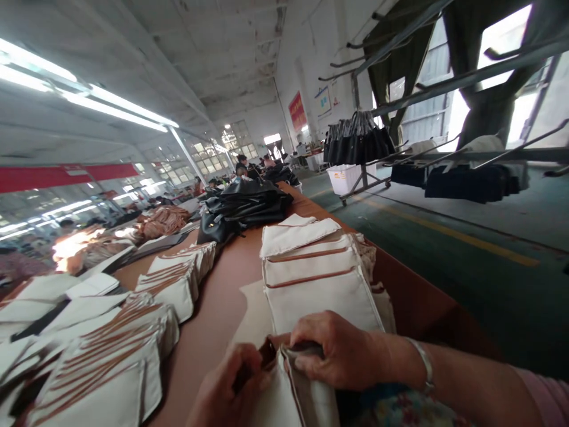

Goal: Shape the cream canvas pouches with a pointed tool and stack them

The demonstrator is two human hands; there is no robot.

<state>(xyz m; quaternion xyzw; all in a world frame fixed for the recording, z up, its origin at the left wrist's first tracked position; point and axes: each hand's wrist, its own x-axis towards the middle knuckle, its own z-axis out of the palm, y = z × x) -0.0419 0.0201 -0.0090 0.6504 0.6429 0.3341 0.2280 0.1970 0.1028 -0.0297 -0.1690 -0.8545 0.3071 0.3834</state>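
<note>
Close to my body I hold a cream fabric pouch point(271, 403) with a brown edge along its opening. My left hand point(233, 379) is closed on the left side of that edge, its fingers curled and partly blurred. With fingers bent over the rim, my right hand point(335, 350) grips the other side; a bracelet is on that wrist. The pouch's lower part runs out of view. Just beyond my hands lies a stack of similar cream pouches point(322, 299) with brown edging, overlapping one another on the brown table point(213, 314).
Rows of cream pouches point(106, 362) fan out on the left. Black bags point(249, 201) are heaped farther along the table, near brown material point(162, 222). A metal rack point(444, 83) with hanging black handbags point(358, 142) stands right, across the green floor point(413, 219). People work far back.
</note>
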